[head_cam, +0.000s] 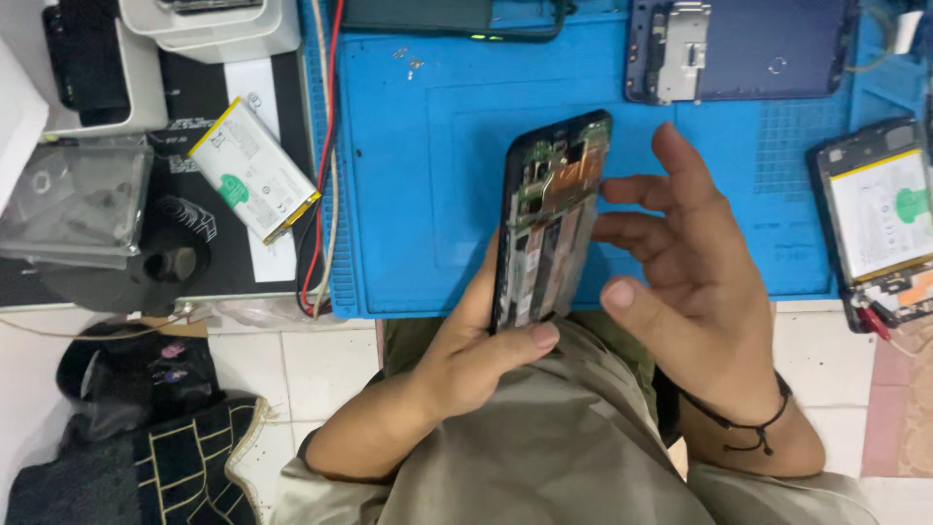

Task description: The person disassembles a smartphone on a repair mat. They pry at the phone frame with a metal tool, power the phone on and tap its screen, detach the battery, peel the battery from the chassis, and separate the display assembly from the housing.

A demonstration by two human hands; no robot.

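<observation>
Gripping an opened smartphone [549,219] with exposed circuit board above the blue repair mat's [418,194] near edge: left hand [476,355]. Right hand [695,282] spread wide, fingertips touching its right side. Loose battery [255,170] far left; second opened phone [880,224] right; blue back cover [748,49] far side.

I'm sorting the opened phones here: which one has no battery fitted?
The opened phone held in the left hand over the blue mat: its battery bay is bare. The phone at the right edge has a white battery in place.
</observation>
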